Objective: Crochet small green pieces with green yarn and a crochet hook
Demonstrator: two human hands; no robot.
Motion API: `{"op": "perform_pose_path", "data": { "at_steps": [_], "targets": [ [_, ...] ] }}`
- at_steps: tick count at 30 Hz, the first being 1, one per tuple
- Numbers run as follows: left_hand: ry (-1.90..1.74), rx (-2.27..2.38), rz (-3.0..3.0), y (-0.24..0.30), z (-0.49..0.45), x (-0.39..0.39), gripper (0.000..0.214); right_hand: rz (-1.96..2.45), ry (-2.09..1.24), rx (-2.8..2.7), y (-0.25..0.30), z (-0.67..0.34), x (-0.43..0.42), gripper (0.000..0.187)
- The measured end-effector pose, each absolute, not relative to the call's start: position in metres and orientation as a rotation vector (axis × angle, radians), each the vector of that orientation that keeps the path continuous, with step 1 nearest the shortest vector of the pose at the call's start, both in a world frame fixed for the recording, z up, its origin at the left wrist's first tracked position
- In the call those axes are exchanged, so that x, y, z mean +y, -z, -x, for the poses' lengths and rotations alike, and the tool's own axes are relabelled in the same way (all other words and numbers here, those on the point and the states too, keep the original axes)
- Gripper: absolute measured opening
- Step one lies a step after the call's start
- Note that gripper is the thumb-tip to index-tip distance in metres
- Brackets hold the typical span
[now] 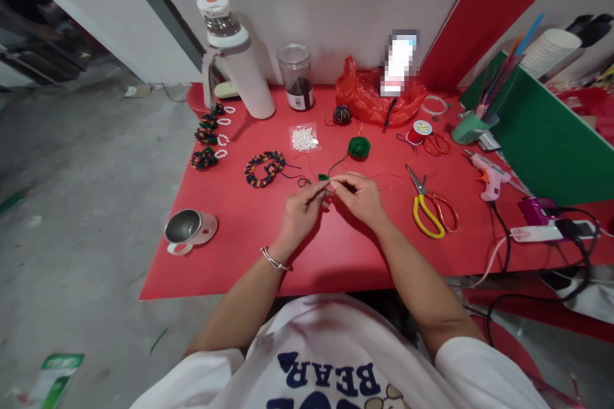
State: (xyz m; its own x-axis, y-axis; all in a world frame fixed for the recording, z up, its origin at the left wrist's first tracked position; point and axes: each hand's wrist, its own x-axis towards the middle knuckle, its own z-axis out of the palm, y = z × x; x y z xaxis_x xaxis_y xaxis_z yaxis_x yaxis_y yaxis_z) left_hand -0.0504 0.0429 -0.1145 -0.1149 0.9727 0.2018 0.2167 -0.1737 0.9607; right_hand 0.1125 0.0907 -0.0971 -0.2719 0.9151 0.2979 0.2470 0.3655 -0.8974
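Note:
My left hand and my right hand meet over the middle of the red table. Both are pinched closed on a thin green cord. The cord runs back to a small green ball of yarn lying just beyond my fingers. A multicoloured woven ring lies to the left of my left hand, with a dark thread trailing from it. A metal bangle sits on my left wrist.
Yellow-handled scissors lie right of my right hand. A bag of white beads, a white flask, a jar, a red plastic bag, a pink glue gun, a steel cup and several small woven pieces stand around.

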Motion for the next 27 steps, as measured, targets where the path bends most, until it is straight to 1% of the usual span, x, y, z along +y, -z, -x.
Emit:
{"op": "perform_pose_path", "data": {
  "at_steps": [8, 27],
  "targets": [
    [-1.379, 1.311, -1.285, 0.1119, 0.0476, 0.0436, 0.029, 1.012, -0.980, -1.722, 0.0977, -0.1120, 0.0915, 0.020],
    [-1.413, 1.306, -1.352, 0.1189, 0.0496, 0.0455, 0.027, 1.005, -0.948, -1.745, 0.0985, -0.1124, 0.0916, 0.018]
  ]
}}
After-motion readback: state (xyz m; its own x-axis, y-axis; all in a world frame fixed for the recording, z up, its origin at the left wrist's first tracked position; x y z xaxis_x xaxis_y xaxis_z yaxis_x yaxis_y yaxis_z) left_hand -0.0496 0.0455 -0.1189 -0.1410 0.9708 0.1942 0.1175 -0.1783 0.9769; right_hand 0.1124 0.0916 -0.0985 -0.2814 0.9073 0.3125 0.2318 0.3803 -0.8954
